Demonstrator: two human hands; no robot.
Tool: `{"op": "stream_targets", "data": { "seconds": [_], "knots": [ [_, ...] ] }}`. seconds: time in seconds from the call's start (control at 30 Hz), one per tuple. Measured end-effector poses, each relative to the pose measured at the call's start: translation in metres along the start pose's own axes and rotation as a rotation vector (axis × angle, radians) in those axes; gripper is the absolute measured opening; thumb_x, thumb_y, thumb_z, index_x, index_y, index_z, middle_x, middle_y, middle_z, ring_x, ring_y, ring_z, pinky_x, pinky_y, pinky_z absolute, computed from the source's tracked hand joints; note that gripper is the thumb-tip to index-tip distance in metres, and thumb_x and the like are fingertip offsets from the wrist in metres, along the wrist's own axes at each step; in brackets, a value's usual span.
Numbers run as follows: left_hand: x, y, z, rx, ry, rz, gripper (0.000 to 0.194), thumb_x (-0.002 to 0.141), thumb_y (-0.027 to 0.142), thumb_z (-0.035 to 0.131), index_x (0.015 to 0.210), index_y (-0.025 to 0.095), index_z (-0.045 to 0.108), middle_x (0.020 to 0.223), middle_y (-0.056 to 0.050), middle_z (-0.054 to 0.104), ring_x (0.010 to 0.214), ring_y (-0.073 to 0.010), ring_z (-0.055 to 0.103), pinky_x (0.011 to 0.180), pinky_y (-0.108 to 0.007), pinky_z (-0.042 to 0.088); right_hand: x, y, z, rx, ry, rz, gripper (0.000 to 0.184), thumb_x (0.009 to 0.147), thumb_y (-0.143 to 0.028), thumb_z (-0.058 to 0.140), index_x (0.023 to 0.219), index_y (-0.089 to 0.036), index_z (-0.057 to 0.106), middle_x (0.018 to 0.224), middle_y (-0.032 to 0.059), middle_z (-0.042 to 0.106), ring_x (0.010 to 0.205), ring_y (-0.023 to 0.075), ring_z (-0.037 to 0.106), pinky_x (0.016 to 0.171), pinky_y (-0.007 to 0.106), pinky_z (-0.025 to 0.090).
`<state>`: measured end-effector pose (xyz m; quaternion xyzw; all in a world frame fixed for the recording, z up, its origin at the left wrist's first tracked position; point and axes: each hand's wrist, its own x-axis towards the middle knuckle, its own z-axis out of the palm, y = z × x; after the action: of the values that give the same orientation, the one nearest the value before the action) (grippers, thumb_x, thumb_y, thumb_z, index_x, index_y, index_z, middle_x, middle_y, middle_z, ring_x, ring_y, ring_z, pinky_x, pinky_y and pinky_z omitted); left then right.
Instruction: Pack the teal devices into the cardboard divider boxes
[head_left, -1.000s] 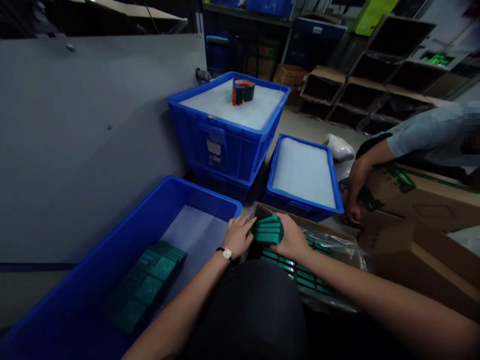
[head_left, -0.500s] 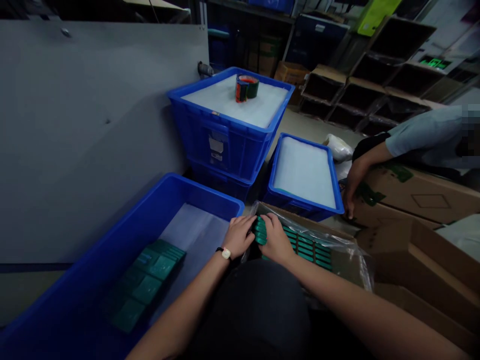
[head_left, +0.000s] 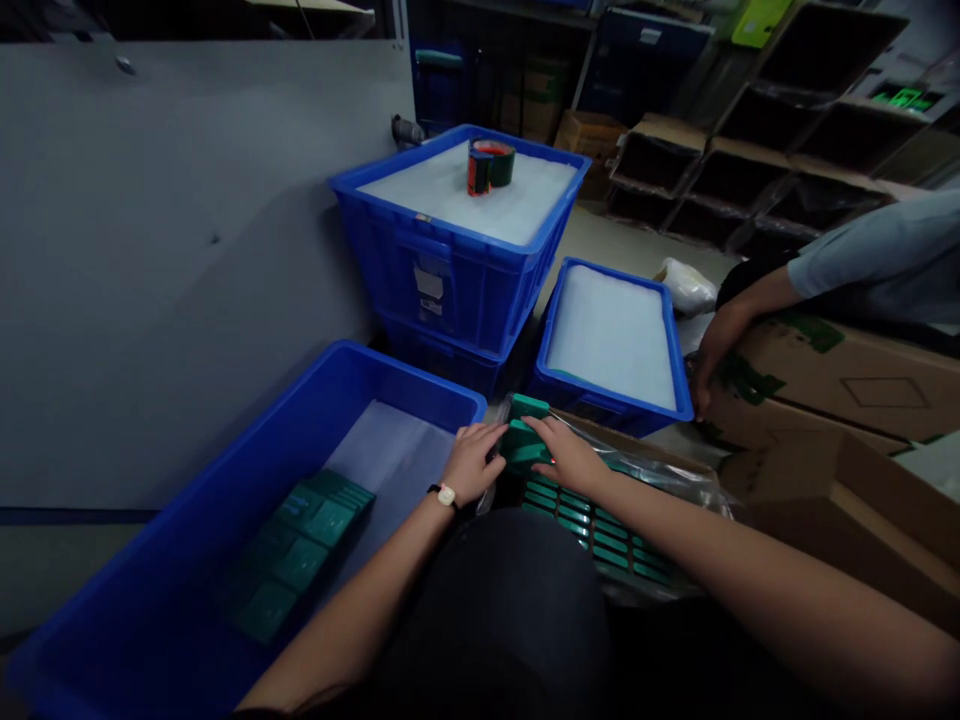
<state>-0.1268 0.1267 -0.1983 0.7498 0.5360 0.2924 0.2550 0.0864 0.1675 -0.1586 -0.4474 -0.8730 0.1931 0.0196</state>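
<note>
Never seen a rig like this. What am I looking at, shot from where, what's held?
There's no machine: these are a person's bare hands, filmed by one head-worn camera looking forward and down. The left hand, with a watch at its wrist, and the right hand are at a few loose green pieces over a plastic-lined carton. Fingers hide the contact, so I can't tell how firm either grip is. More green pieces lie in rows inside the carton.

To the left, a blue bin holds green blocks on a pale sheet. Beyond, what look like tape rolls sit on a white-topped blue crate. At right is another person's arm.
</note>
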Motion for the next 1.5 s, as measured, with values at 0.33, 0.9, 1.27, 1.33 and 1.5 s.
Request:
{"op": "stream_targets", "data": {
  "seconds": [0.33,0.9,1.27,1.33,1.5],
  "knots": [
    [0.002,0.007,-0.002,0.157,-0.044,0.021,0.054,0.082,0.020,0.049,0.136,0.023,0.051,0.140,-0.008,0.052,0.125,-0.0244,0.045,0.101,-0.042,0.033,-0.004,-0.003,0.000,0.055,-0.157,0.270,0.101,0.073,-0.007,0.062,0.151,-0.021,0.000,0.112,0.0145,0.066,0.093,0.0282,0.067,0.074,0.032,0.047],
    [0.002,0.005,-0.002,0.060,-0.001,0.042,0.056,0.081,0.021,0.050,0.137,0.019,0.045,0.133,-0.009,0.057,0.119,-0.0235,0.050,0.097,-0.039,0.034,0.016,-0.004,-0.009,-0.143,0.153,0.165,0.037,0.090,-0.025,0.054,0.126,-0.016,0.047,0.118,0.0112,0.052,0.101,0.0225,0.058,0.080,0.030,0.048],
    [0.002,0.008,-0.004,0.054,0.001,0.032,0.052,0.081,0.021,0.050,0.133,0.020,0.049,0.133,-0.008,0.058,0.118,-0.0232,0.051,0.097,-0.039,0.035,0.014,-0.002,-0.014,-0.155,-0.082,0.003,0.025,0.085,-0.022,0.059,0.109,-0.021,0.058,0.100,0.0075,0.070,0.093,0.0227,0.066,0.076,0.028,0.044],
    [0.002,0.007,-0.004,0.057,-0.002,0.037,0.053,0.080,0.021,0.050,0.133,0.020,0.049,0.133,-0.008,0.058,0.119,-0.0234,0.051,0.097,-0.040,0.035,0.015,0.003,-0.016,-0.162,-0.073,0.013,0.024,0.087,-0.021,0.055,0.112,-0.018,0.057,0.104,0.0104,0.069,0.095,0.0238,0.066,0.079,0.029,0.044],
    [0.003,0.007,-0.004,0.064,0.008,0.043,0.051,0.081,0.021,0.050,0.132,0.021,0.049,0.134,-0.007,0.058,0.120,-0.0229,0.051,0.097,-0.039,0.036,0.017,0.016,-0.023,-0.139,-0.050,0.032,0.027,0.091,-0.028,0.056,0.115,-0.018,0.054,0.105,0.0087,0.070,0.098,0.0209,0.066,0.080,0.026,0.045]
  ]
}}
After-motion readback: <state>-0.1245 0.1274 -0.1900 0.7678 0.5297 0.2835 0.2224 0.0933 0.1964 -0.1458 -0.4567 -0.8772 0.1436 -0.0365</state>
